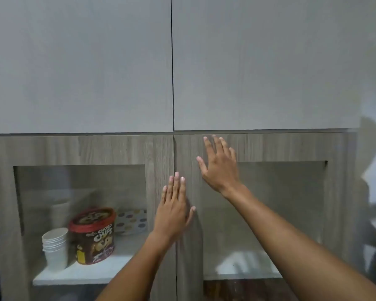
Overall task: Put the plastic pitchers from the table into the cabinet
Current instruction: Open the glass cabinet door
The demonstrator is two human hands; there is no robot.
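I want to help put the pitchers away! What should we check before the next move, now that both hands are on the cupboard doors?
1. Left hand free: ok, flat and open, at the seam between the glass-front doors.
2. Right hand free: ok, open, on the right door.
3. Doors open: not ok, both look shut.
4. Space behind the left door: cannot tell; paper cups, a Choco Chips tub and a dotted box take up part of the shelf.
5. Space behind the right door: cannot tell, glass blurry.
6. Pitchers nearby: cannot tell, none in view.

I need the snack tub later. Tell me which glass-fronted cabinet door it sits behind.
The left glass door: the chocolate tub and stacked paper cups show through it. Neither shows behind the right glass door.
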